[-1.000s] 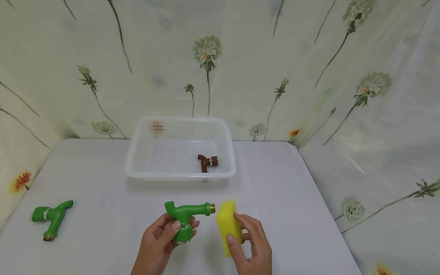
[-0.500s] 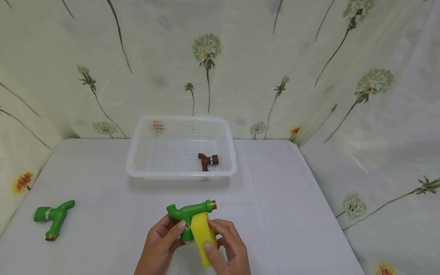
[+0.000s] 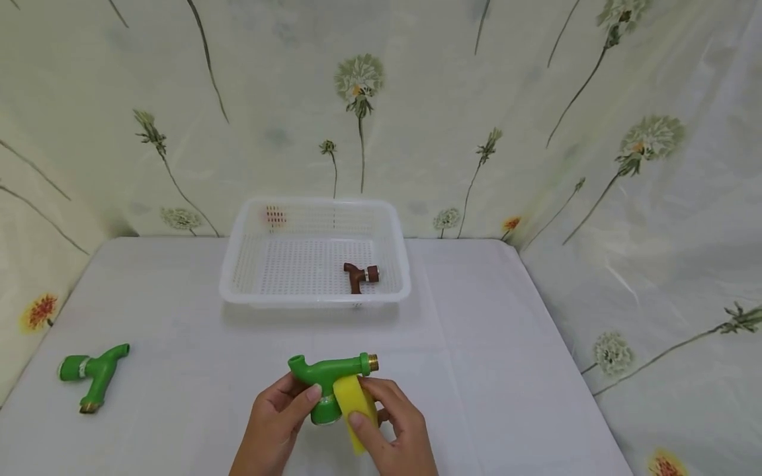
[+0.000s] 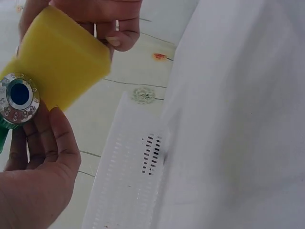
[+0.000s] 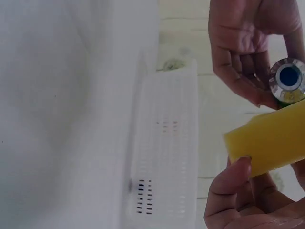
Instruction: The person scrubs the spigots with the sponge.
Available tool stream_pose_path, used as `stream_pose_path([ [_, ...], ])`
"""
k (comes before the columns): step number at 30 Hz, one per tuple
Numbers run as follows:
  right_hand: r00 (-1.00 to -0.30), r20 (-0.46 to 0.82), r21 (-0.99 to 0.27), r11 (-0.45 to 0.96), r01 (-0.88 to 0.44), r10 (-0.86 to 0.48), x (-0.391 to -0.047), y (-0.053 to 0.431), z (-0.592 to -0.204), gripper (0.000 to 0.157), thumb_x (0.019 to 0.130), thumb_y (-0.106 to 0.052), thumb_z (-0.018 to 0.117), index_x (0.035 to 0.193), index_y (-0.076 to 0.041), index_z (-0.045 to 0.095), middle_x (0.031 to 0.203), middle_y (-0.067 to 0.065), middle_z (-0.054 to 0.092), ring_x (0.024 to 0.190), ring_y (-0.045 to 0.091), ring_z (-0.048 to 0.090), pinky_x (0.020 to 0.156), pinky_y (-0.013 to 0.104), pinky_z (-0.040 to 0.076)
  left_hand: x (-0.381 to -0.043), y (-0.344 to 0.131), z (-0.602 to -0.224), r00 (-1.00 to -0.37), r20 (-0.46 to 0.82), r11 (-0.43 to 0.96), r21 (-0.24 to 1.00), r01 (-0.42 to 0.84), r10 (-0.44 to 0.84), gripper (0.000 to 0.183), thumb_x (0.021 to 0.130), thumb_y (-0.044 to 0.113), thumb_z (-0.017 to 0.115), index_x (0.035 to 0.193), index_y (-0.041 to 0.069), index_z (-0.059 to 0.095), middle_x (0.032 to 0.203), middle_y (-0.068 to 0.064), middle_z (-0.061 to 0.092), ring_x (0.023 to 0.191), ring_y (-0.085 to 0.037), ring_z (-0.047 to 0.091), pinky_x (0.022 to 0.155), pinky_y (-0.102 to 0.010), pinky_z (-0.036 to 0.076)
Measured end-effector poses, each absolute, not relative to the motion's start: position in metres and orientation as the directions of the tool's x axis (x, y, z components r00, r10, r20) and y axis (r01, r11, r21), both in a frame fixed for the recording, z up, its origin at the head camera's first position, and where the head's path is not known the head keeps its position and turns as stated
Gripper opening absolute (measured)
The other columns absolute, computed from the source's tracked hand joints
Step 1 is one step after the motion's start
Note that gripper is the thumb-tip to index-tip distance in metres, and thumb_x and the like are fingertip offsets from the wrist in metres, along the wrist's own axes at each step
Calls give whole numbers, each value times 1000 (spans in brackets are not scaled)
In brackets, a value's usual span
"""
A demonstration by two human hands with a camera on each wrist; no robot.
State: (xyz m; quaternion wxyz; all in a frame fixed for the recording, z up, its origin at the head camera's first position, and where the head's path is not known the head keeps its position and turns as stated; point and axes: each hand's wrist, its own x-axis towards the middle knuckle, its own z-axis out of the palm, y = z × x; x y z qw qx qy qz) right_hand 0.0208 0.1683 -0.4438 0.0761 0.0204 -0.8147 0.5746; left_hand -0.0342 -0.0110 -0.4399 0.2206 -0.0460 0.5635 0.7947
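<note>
A green tap (image 3: 336,371) with a brass threaded end is gripped at its body by my left hand (image 3: 276,420), thumb in front. Its round knob points down toward me, and the chrome cap with a blue centre (image 4: 20,94) shows in the left wrist view. My right hand (image 3: 395,426) pinches a yellow sponge (image 3: 355,403) between thumb and fingers. The sponge touches the tap just under its threaded arm, right of the knob. In the right wrist view the sponge (image 5: 267,138) hides much of the tap.
Behind the hands stands a white plastic basket (image 3: 315,299) with a brown tap (image 3: 357,276) inside. Another green tap (image 3: 98,377) lies at the left of the white-covered table (image 3: 500,370). A flower-printed curtain (image 3: 417,99) closes off the back and sides.
My right hand has brought the sponge leftward from beside the tap onto it. The tap tilted briefly, then came back nearly level, and the sponge has shifted slightly along it.
</note>
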Motion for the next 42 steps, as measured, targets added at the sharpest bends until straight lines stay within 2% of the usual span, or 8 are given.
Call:
stream_pose_path([
  [7,-991,-41,-926,368,86,127,20,174,-451,40,90,-42,66,128,-30,59,116,-10,61,96,15,58,70,28,54,-35,-12,-440,-911,-287,-364,848,-386,297,51,92,18,65,133,-8,49,124,-17,59,109,-22,60,94,-27,48],
  [11,-980,-16,-952,297,76,198,27,171,-448,37,92,-34,66,129,-29,58,115,-8,62,98,18,58,72,30,54,-39,-7,-442,-920,-272,-477,793,-380,281,52,95,19,62,134,-10,45,124,-18,59,107,-21,62,91,-30,50],
  [16,-941,268,-910,377,-176,208,40,157,-440,45,91,-13,67,134,-20,54,121,-1,58,98,17,58,71,29,53,-42,-4,-444,-923,-300,-547,744,-384,239,55,95,22,62,134,-11,42,120,-17,63,106,-23,64,92,-33,50],
  [21,-763,646,-622,588,-516,14,43,138,-440,57,83,-16,75,133,1,53,125,13,53,103,19,53,73,21,46,-41,-4,-444,-920,-361,-532,754,-386,156,56,92,33,67,128,-5,49,115,-13,67,98,-21,66,89,-33,52],
  [29,-621,779,-385,712,-587,-91,23,136,-446,46,95,-31,56,127,2,58,115,21,52,96,23,46,70,16,35,-39,-7,-444,-914,-388,-471,789,-395,117,52,90,37,68,117,-4,51,99,-10,68,81,-17,65,82,-32,55],
  [32,-660,751,-433,736,-520,-24,20,140,-452,47,93,-31,60,129,-1,58,116,18,54,97,22,50,72,16,39,-40,-8,-445,-928,-355,-511,780,-362,115,46,92,31,67,114,-5,50,102,-12,68,86,-20,67,86,-35,54],
  [36,-823,554,-659,669,-343,124,20,144,-459,56,89,-29,71,139,-13,51,123,4,54,99,15,54,70,20,48,-42,-9,-446,-932,-335,-534,767,-356,140,44,93,28,65,117,-5,49,105,-12,67,90,-20,67,88,-37,53],
  [42,-955,177,-952,288,-104,237,21,148,-457,53,92,-16,67,141,-27,48,121,-4,58,101,18,58,75,30,54,-45,-10,-447,-932,-340,-542,763,-352,128,46,92,30,67,117,-5,49,107,-14,68,96,-24,68,90,-39,52],
])
